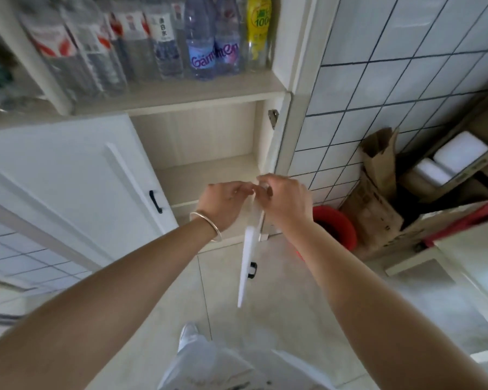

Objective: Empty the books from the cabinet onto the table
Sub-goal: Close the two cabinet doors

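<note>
The white cabinet's lower compartment [209, 142] stands open, and its two pale shelves show no books. The right door [248, 260] is swung out toward me and seen edge-on, with a black handle low on it. My left hand [226, 204], a silver bangle on its wrist, and my right hand [285, 198] meet at the door's top edge. The fingers of both are closed around that edge. The left door [76, 178], also with a black handle, covers the left half of the cabinet.
Several plastic bottles [200, 38] fill the shelf above. A red bucket [335, 226], brown cardboard boxes [375, 209] and white foam blocks crowd the tiled wall's base at right. A pale table edge [468, 249] juts in from the right. My legs and one shoe stand on the tiled floor below.
</note>
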